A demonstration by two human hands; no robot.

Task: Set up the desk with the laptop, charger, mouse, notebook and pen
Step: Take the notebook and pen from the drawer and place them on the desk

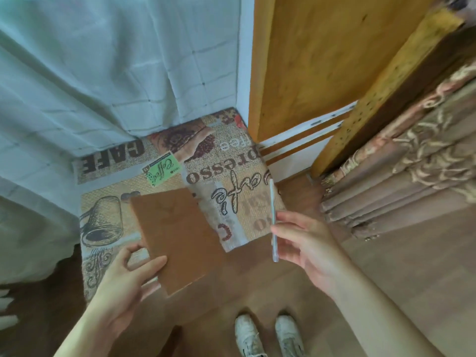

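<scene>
the left hand has its grip clamped on the notebook, above the near edge of the surface. the right hand pinches the pen, upright over the right edge.

A home room: sheer white curtain on the left, patterned brown drapes on the right, coffee-print cloth over the bench.
</scene>
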